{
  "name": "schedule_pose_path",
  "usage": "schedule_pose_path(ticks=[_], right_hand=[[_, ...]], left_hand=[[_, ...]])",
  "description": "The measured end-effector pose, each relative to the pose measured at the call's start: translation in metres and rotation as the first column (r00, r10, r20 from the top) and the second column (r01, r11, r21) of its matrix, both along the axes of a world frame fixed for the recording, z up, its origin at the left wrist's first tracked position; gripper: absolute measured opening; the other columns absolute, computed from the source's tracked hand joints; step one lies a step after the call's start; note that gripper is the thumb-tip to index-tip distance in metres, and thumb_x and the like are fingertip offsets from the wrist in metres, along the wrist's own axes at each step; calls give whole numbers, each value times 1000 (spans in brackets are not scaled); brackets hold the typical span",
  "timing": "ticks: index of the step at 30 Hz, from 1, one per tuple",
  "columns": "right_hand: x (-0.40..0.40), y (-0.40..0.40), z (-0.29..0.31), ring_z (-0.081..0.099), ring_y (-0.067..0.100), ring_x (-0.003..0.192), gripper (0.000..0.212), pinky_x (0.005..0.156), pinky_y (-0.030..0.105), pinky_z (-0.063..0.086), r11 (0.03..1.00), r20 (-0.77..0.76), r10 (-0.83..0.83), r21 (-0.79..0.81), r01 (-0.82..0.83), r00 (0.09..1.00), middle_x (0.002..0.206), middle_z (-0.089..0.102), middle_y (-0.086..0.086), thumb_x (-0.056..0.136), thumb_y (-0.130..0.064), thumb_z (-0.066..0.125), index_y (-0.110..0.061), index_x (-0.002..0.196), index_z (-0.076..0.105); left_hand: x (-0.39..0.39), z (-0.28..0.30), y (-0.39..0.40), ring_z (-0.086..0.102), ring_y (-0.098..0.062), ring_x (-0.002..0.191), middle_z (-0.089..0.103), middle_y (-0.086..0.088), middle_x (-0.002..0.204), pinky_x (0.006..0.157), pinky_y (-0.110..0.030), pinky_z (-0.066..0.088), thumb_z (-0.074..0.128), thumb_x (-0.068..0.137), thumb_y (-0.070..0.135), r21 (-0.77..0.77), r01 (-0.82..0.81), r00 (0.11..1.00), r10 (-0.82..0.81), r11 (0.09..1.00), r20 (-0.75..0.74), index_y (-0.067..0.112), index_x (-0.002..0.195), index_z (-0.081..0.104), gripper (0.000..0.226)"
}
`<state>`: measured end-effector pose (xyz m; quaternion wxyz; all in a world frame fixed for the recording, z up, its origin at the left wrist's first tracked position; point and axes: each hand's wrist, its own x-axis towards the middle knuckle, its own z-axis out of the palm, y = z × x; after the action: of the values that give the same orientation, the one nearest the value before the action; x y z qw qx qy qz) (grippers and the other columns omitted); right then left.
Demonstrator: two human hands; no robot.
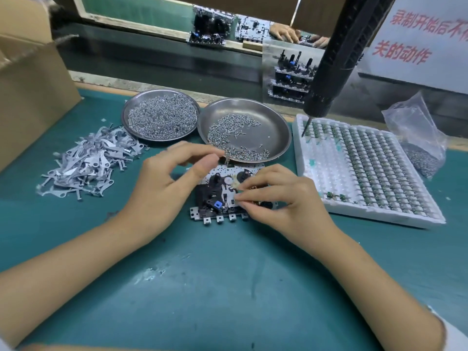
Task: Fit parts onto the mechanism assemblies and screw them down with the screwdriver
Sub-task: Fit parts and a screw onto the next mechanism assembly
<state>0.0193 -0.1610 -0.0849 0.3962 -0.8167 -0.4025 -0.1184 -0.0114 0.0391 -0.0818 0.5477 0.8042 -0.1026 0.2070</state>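
Metal mechanism assembly [217, 196] half hidden by hands, right grip [273, 198] pinching tiny unclear part, left grip [172, 178] pinching small metal piece [227, 158]

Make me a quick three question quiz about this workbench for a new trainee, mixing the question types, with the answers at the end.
1. True or false: the electric screwdriver hangs above the bench with no hand on it.
2. Multiple choice: the pile of flat metal levers lies on which side of the two screw dishes? A) the person's left B) the person's right C) behind them
3. Fill in: the mechanism assembly under the hands carries a small square part coloured ____.

Key
1. True; the left hand and the right hand are both at the assembly.
2. A; the fuller dish and the sparser dish sit to the pile's right.
3. Blue.
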Motion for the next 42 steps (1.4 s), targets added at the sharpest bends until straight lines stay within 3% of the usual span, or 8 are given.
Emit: schedule_pose_path(ticks=[8, 16, 20, 28, 33, 36, 38, 42], right_hand=[[2, 2, -3, 58, 26, 80, 9, 75, 44, 50, 995, 85, 51, -87, -44, 995, 89, 72, 4, 76, -8, 74, -8, 84, 78], [2, 0, -3, 60, 25, 82, 13, 75, 30, 47, 991, 32, 94, -104, -90, 995, 93, 70, 7, 78, -1, 72, -7, 88, 78], [2, 1, -3, 62, 19, 85, 15, 80, 25, 47, 997, -73, 60, -47, -63, 996, 91, 71, 3, 76, -1, 75, -6, 89, 77], [-1, 1, 3, 59, 3, 81, 15, 74, 16, 44, 999, -341, 37, 48, -22, 939, 92, 68, 1, 75, 2, 76, -5, 89, 76], [-3, 0, 4, 57, 1, 78, 15, 68, 9, 38, 999, -331, 30, 47, -16, 943, 90, 66, 4, 77, 5, 73, -5, 88, 76], [-4, 2, 9, 59, 6, 78, 20, 72, 13, 42, 988, -152, -91, 114, 109, 984, 87, 65, 5, 77, 6, 69, -7, 91, 76], [0, 3, 19, 60, 9, 83, 24, 80, 18, 45, 918, -40, -274, 286, 274, 961, 90, 64, 6, 81, 0, 66, -8, 102, 71], [27, 7, 62, 56, 11, 107, 62, 96, 36, 46, 766, -145, -441, 454, 455, 886, 116, 56, -3, 83, -27, 69, -24, 137, 39]], left_hand=[[-5, -5, -3, 60, -4, 87, 67, 7, 88, 82, -17, 43, 53, 92, 26, 104, -5, 1000, 7, 995, -14, 27, 96, 68, 16], [-14, -3, -9, 59, -14, 87, 61, 7, 91, 84, -39, 48, 58, 76, 34, 322, 94, 995, -95, 942, -12, 15, 102, 67, 33], [-16, -8, -14, 57, -11, 91, 62, 9, 97, 90, -31, 40, 56, 72, 38, 470, 68, 998, -68, 880, -17, 17, 106, 65, 41], [-17, -10, -20, 56, -10, 91, 62, 13, 92, 93, -29, 37, 60, 73, 37, 453, 14, 1000, -4, 891, -23, 21, 108, 64, 38], [-15, -10, -21, 53, -7, 94, 67, 15, 88, 95, -26, 34, 67, 71, 27, 430, 10, 1000, 2, 903, -27, 21, 106, 69, 35], [-14, -10, -20, 54, -9, 90, 68, 14, 86, 93, -29, 35, 66, 72, 35, 428, 14, 1000, -9, 904, -15, 21, 96, 72, 29], [-14, -11, -20, 54, -8, 87, 68, 15, 83, 92, -30, 36, 58, 73, 42, 417, 24, 1000, -21, 909, -10, 22, 91, 73, 31], [-12, -14, -19, 52, -4, 83, 67, 19, 81, 89, -29, 37, 57, 71, 44, 378, 29, 999, -32, 926, 1, 26, 87, 73, 29]])
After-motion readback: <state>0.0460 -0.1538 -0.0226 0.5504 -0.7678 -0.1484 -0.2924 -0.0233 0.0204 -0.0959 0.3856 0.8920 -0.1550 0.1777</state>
